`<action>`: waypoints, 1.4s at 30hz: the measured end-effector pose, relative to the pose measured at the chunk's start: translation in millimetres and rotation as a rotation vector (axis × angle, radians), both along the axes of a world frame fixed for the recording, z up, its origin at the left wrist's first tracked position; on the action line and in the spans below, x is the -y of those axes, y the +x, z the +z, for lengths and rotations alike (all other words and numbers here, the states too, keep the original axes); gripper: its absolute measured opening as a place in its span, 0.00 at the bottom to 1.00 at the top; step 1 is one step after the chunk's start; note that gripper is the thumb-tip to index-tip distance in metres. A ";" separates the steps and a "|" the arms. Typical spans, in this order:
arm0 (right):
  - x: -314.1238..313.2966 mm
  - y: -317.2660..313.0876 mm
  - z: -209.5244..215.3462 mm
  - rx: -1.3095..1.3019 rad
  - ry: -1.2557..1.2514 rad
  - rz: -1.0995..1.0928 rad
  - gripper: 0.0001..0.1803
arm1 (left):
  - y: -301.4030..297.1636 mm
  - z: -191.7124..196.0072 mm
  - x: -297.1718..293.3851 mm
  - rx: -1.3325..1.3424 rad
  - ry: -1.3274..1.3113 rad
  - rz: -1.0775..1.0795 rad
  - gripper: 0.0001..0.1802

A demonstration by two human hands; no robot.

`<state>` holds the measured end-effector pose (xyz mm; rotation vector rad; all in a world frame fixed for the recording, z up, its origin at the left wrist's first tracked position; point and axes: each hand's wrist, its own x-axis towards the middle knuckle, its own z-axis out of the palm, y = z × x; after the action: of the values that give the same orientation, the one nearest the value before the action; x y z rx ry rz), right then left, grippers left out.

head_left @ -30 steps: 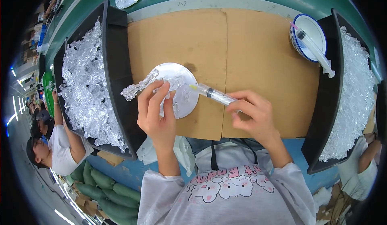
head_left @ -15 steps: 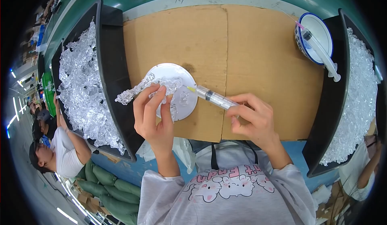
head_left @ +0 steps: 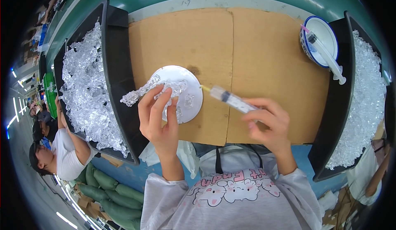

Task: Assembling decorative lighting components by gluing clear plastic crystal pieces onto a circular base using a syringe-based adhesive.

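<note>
My left hand is closed over a clear, knobbly plastic piece, its fingers bent above a round white plate. The piece's narrow end sticks out past the plate's left rim, and my fingers hide part of it. More clear bits lie on the plate. In my right hand is a clear syringe with a yellow tip, pointing left toward the plate. A gap separates that tip from the clear piece. My right fingers are slightly blurred around the syringe's rear end.
Brown cardboard covers the table. Black bins of clear plastic pieces stand left and right. A second syringe rests across a blue-rimmed bowl at the far right. People sit on both sides.
My right hand has drawn the syringe back to the right, so its yellow tip has come away from the clear piece. My left hand has stayed nearly still on that piece.
</note>
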<state>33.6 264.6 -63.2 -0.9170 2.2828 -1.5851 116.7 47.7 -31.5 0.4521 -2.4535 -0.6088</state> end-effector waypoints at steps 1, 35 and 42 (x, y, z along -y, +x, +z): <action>-7.3 -1.2 1.2 -0.005 0.002 -0.042 0.11 | -0.4 -0.2 -0.6 -0.003 -0.004 -0.013 0.17; 154.1 -299.4 48.7 -0.652 0.632 -0.275 0.18 | -2.2 19.2 53.5 -0.075 0.820 -0.019 0.08; 119.6 -239.4 97.3 -0.767 0.492 -0.136 0.11 | -12.5 41.7 65.4 -0.173 0.786 -0.116 0.09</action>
<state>-205.8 145.0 34.1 -1.4021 3.0790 -0.6620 104.2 -17.7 10.2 0.5207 -2.0064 -1.5969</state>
